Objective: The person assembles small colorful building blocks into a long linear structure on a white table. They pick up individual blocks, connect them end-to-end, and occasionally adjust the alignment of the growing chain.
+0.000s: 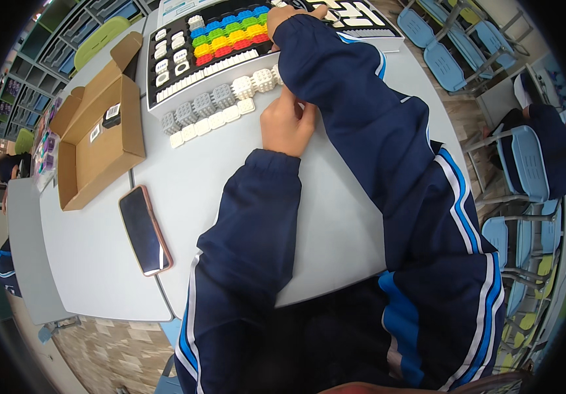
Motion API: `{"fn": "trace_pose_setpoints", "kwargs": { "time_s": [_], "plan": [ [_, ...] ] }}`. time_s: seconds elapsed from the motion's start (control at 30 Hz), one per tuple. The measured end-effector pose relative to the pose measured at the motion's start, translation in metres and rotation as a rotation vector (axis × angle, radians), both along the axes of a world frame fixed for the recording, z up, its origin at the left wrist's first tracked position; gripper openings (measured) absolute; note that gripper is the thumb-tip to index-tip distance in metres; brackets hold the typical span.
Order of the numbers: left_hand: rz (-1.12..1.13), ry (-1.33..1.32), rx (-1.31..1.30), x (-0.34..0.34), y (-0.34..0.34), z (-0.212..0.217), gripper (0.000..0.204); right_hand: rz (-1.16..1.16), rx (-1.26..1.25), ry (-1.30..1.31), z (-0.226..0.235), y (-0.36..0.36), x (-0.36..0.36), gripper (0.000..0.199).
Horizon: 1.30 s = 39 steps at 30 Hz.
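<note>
My left hand (287, 125) rests on the grey table (335, 217) with its fingers curled, next to a row of grey and white cube-shaped blocks (220, 98); whether it holds a piece I cannot tell. My right hand (283, 16) reaches far forward onto a black tray (165, 39) filled with rows of blue, green, yellow and red blocks (227, 36) and white pieces. Its fingers are bent over the tray's coloured rows. A line of small flat white tiles (210, 123) lies in front of the cubes.
An open cardboard box (99, 141) sits at the left. A phone in a pink case (145, 230) lies on the table near me. Blue chairs (525, 164) stand at the right, one with a seated person. Another person sits at far left.
</note>
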<state>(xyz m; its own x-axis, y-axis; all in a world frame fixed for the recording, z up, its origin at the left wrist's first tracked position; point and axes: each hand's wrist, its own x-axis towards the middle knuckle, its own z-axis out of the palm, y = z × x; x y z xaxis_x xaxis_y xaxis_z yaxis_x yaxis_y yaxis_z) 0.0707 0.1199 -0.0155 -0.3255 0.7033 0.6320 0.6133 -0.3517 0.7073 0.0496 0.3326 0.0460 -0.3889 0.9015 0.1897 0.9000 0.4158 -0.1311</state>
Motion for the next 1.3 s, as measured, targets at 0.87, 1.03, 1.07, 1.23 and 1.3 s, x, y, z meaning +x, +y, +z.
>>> {"fn": "trace_pose_setpoints", "kwargs": {
  "time_s": [0.87,1.03,1.07,1.23,1.3],
  "plan": [
    [0.031,0.122,-0.001,-0.006,-0.003,-0.005,0.010,0.002,-0.109,-0.343,0.028,-0.025,-0.007,0.081],
    [-0.004,0.127,-0.001,0.008,0.003,-0.001,0.011,-0.055,-0.137,-0.337,0.001,0.027,0.017,0.068],
    [-0.014,0.118,0.007,0.012,0.004,0.001,0.010,-0.085,-0.120,-0.348,0.002,0.030,0.022,0.065],
    [-0.005,0.134,0.009,-0.007,-0.003,-0.005,0.011,-0.029,-0.162,-0.212,0.027,-0.033,-0.005,0.059],
    [-0.002,0.133,-0.003,-0.003,0.000,-0.005,0.011,-0.053,-0.136,-0.139,0.027,-0.032,0.004,0.061]
  ]
}}
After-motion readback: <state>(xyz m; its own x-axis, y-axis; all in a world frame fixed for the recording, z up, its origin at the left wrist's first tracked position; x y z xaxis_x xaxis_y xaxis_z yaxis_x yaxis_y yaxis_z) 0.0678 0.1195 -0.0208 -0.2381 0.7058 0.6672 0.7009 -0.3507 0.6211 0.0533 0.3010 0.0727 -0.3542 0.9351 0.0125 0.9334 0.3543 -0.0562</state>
